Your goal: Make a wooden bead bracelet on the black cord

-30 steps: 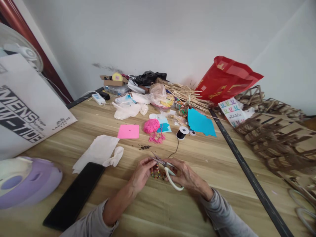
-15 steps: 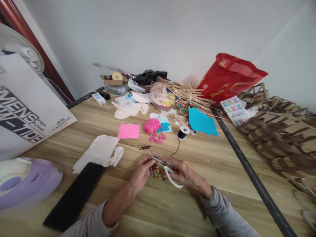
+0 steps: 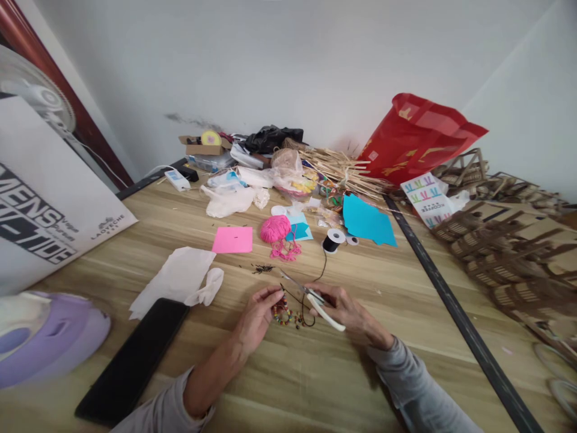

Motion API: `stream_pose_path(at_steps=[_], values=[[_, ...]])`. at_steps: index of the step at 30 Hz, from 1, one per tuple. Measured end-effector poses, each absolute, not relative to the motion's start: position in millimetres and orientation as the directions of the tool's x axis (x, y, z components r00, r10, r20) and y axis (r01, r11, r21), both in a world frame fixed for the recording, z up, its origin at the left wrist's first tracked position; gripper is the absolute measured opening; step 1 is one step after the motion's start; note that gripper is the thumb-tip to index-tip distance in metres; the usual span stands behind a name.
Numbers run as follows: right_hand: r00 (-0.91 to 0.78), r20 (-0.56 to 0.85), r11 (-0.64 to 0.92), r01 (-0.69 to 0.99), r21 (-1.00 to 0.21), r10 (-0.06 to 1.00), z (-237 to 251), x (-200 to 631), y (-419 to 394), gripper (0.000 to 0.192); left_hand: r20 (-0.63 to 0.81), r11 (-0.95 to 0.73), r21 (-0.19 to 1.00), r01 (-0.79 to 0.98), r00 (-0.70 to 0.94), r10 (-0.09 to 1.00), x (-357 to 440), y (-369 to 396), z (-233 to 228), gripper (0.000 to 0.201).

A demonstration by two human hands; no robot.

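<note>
On the wooden table [image 3: 279,385], both forearms angle inward toward the bead string [image 3: 283,314]; the right hand [image 3: 346,308], just right of the beads, grips scissors [image 3: 311,297]; the left hand [image 3: 256,313], touching them, pinches the beads' black thread.

Left hand [image 3: 256,313]: we see it pinching a beaded string [image 3: 283,314], lower centre.
Right hand [image 3: 347,307]: we see it gripping white-handled scissors [image 3: 315,297], blades pointing upper left.
Thread spool [image 3: 333,240]: black, centre frame.
Phone [image 3: 133,361]: dark, lower left.
Wooden table [image 3: 288,385]: under all.
</note>
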State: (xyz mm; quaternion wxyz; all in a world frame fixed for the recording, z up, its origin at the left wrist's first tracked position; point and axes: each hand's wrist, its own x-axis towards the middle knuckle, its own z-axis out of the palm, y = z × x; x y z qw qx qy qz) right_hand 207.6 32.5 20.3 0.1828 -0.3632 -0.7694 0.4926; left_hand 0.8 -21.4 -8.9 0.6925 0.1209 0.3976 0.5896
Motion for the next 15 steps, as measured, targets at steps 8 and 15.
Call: stream_pose_path(at_steps=[8,15], values=[[-0.803,-0.228,0.131,0.353,-0.926,0.551,31.5,245.5,53.1,0.057,-0.369,0.276,0.669,-0.690,0.015,0.929,0.6,-20.4,-9.6,0.025],[-0.833,-0.261,0.068,0.335,-0.940,0.489,31.6,253.6,55.6,0.056,-0.314,0.290,0.697,-0.655,0.085,0.946,1.5,-23.2,-5.4,0.026]])
